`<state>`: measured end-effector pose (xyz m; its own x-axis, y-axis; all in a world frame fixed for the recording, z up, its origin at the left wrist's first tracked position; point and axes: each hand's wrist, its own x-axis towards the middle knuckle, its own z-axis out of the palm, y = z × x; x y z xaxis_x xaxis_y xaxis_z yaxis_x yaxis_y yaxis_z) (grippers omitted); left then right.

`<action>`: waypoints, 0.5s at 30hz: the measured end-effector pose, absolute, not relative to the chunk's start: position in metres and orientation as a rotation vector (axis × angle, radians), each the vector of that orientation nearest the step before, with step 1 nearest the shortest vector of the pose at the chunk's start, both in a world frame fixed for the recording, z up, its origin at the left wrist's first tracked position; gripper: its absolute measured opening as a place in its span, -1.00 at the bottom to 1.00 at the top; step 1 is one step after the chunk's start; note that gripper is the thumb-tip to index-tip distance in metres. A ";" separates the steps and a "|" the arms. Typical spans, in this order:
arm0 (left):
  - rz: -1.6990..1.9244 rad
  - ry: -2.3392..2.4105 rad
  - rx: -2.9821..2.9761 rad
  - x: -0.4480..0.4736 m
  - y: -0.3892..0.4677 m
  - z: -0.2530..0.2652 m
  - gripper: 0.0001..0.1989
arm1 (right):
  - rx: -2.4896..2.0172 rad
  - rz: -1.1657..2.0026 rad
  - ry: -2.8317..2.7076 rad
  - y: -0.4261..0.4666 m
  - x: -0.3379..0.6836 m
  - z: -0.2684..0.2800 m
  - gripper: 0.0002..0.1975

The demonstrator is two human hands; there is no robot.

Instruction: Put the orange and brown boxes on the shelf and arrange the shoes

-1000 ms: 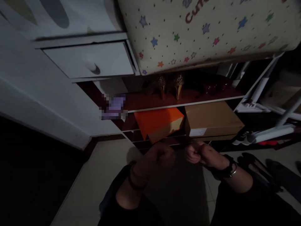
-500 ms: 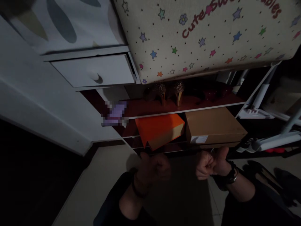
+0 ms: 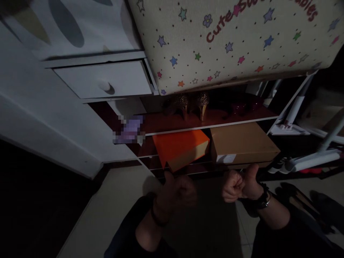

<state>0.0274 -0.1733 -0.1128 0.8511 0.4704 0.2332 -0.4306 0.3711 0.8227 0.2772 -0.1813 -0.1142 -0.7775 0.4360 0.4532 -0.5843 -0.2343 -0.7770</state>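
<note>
My left hand [image 3: 176,191] is in shadow, its fingers curled into a fist with the thumb pointing up. It holds nothing and is just below the orange box [image 3: 181,147] on the shelf. My right hand [image 3: 239,184] makes the same shape, fist closed and thumb raised, also with nothing in it. The brown cardboard box [image 3: 244,141], with a white label on its front, lies behind and above it. Both hands hover apart from each other and from the boxes. A dark bracelet and a watch [image 3: 264,202] circle my right wrist.
Glittery high heels [image 3: 202,104] and dark red shoes [image 3: 239,107] stand on the upper shelf [image 3: 166,125]. A star-patterned cloth [image 3: 228,46] hangs over the top, beside a white drawer [image 3: 107,80]. More shoes [image 3: 292,200] lie on the floor at right.
The view has shifted slightly, so the shelf and boxes appear a little further left. Both fists keep their shape; the left thumb is slightly more upright.
</note>
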 end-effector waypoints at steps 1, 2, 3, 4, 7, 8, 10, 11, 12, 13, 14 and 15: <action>0.586 0.042 1.038 0.028 -0.174 -0.113 -0.20 | 0.184 2.055 -1.378 -0.181 0.277 -0.114 -0.19; 0.594 0.036 1.035 0.028 -0.174 -0.113 -0.20 | 0.180 2.058 -1.372 -0.182 0.278 -0.115 -0.19; 0.595 0.030 1.034 0.029 -0.175 -0.113 -0.20 | 0.177 2.060 -1.365 -0.182 0.278 -0.115 -0.19; 0.596 0.026 1.035 0.029 -0.175 -0.113 -0.20 | 0.177 2.062 -1.356 -0.182 0.278 -0.115 -0.20; 0.603 0.036 1.042 0.031 -0.176 -0.113 -0.20 | 0.159 2.063 -1.333 -0.183 0.280 -0.115 -0.20; 0.604 0.038 1.043 0.032 -0.176 -0.113 -0.20 | 0.151 2.064 -1.332 -0.184 0.281 -0.114 -0.20; 0.602 0.030 1.046 0.033 -0.176 -0.112 -0.20 | 0.137 2.063 -1.334 -0.184 0.282 -0.113 -0.20; 0.597 0.019 1.047 0.034 -0.175 -0.111 -0.20 | 0.135 2.062 -1.335 -0.184 0.282 -0.113 -0.19; 0.590 0.008 1.047 0.036 -0.174 -0.111 -0.20 | 0.139 2.060 -1.333 -0.184 0.283 -0.112 -0.19; 0.579 -0.004 1.048 0.037 -0.174 -0.110 -0.20 | 0.146 2.058 -1.331 -0.185 0.283 -0.112 -0.19; 0.567 -0.010 1.048 0.039 -0.173 -0.109 -0.20 | 0.153 2.056 -1.330 -0.185 0.284 -0.112 -0.19; 0.557 -0.008 1.047 0.040 -0.173 -0.109 -0.19 | 0.162 2.055 -1.331 -0.185 0.284 -0.113 -0.19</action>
